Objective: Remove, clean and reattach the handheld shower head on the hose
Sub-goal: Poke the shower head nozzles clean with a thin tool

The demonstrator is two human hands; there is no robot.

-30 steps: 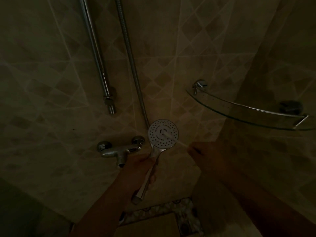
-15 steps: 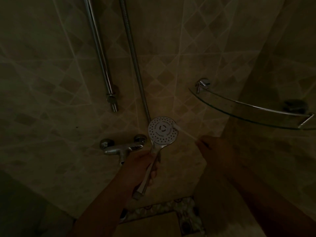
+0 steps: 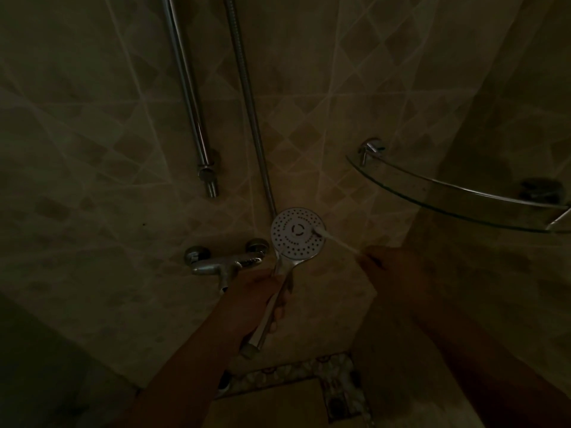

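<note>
One round chrome shower head, perforated face toward the camera, centre scene; left hand grips its tapered handle. Right hand pinches a thin pale swab touching the face's right edge. Curved glass shelf far right.

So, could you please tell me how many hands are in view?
2: the left hand grips the shower head handle; the right hand pinches a thin white stick touching its face.

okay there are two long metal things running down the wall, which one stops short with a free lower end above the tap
The left one, the smooth chrome rail: its lower end hangs free above the tap. The ribbed hose beside it runs on down behind the shower head.
</note>
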